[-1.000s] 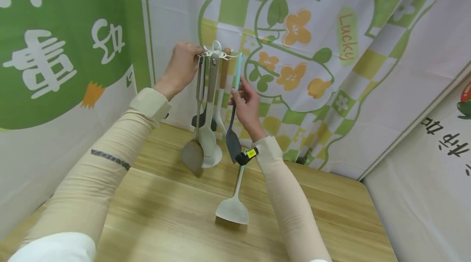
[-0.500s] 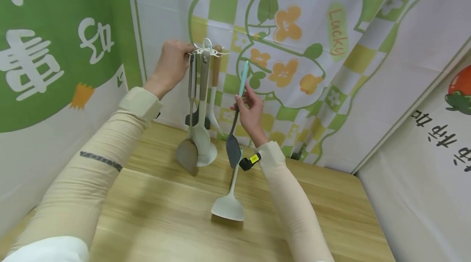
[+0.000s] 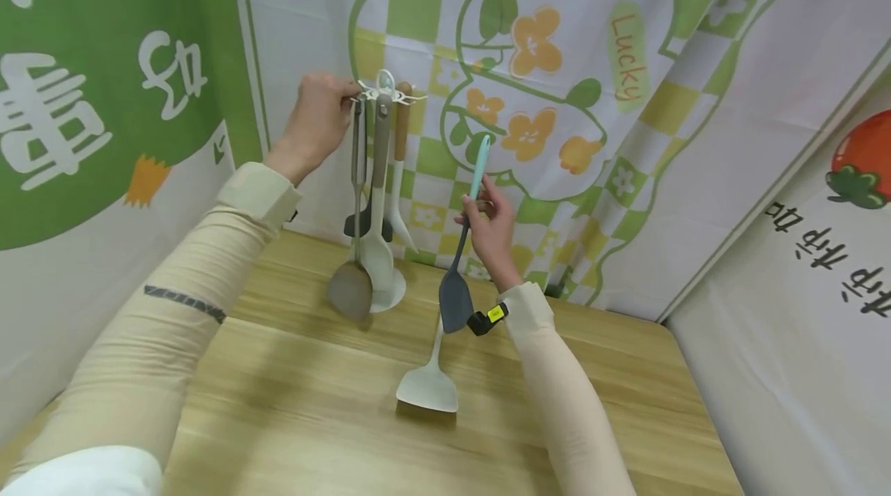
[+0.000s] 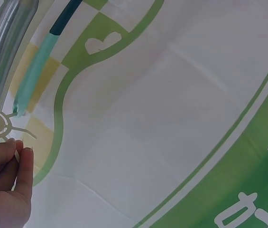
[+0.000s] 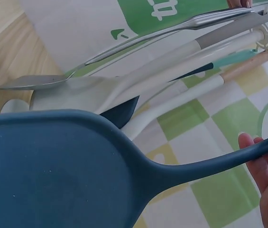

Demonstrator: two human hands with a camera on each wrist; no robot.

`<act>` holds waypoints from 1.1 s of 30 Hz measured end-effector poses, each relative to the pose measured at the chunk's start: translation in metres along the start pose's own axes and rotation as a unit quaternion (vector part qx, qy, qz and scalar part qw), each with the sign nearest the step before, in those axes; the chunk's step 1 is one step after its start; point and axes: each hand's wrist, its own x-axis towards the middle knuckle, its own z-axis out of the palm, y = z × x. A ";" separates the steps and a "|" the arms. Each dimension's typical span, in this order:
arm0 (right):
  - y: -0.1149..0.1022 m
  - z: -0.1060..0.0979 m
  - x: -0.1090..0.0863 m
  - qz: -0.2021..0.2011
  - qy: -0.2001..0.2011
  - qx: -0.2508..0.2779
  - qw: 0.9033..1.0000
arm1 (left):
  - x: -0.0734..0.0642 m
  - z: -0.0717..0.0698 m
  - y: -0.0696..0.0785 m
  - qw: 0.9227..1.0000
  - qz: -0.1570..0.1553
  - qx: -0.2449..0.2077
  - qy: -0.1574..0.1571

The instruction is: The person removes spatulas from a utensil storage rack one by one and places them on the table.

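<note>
My left hand [image 3: 316, 121] pinches one hook arm of a white hanging rack [image 3: 385, 96], seen close up in the left wrist view. Several utensils hang from this rack: a metal turner [image 3: 350, 291] with a silver handle, a pale ladle-like tool [image 3: 378, 260] with a grey handle, and a white tool with a wooden handle [image 3: 401, 132]. A mint handle [image 4: 34, 78] of another dark utensil shows behind them. To the right of the rack, my right hand [image 3: 493, 229] holds a dark blue spatula [image 3: 455, 302] by its handle, mint end up and blade down.
A pale spatula [image 3: 427, 389] lies on the wooden table [image 3: 313, 419], its handle partly behind the blue blade. Printed curtains hang behind the table [image 3: 557, 78] and on both sides.
My right hand has drawn the blue spatula away from the rack, to the right and lower, and its blade has turned to face me more. My left hand stays at the rack.
</note>
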 end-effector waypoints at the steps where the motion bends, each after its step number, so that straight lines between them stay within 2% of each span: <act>1: 0.001 -0.002 -0.001 0.001 -0.001 0.000 1.000 | 0.000 0.000 0.000 1.000 0.003 0.000 0.001; 6: 0.003 -0.013 -0.010 0.002 0.005 0.003 1.000 | -0.001 0.002 0.000 1.000 0.010 -0.008 0.003; 11: 0.011 -0.024 -0.011 -0.001 0.020 0.002 1.000 | 0.003 0.001 0.002 1.000 0.001 -0.017 -0.016; 14: 0.013 -0.030 -0.013 0.008 0.017 -0.003 1.000 | 0.006 -0.003 0.000 0.999 -0.006 -0.023 -0.039; 19: 0.016 -0.038 -0.019 0.026 0.007 -0.016 1.000 | 0.006 -0.008 -0.006 0.995 -0.035 -0.039 -0.088; 24: 0.017 -0.047 -0.026 0.034 0.013 -0.035 0.999 | 0.006 -0.011 -0.008 0.985 -0.079 -0.085 -0.131; 28: 0.018 -0.055 -0.030 0.038 0.020 -0.048 0.998 | 0.006 -0.010 -0.006 0.978 -0.101 -0.126 -0.128; 33: 0.020 -0.062 -0.032 0.046 0.023 -0.051 0.997 | 0.006 -0.009 -0.011 0.980 -0.091 -0.126 -0.122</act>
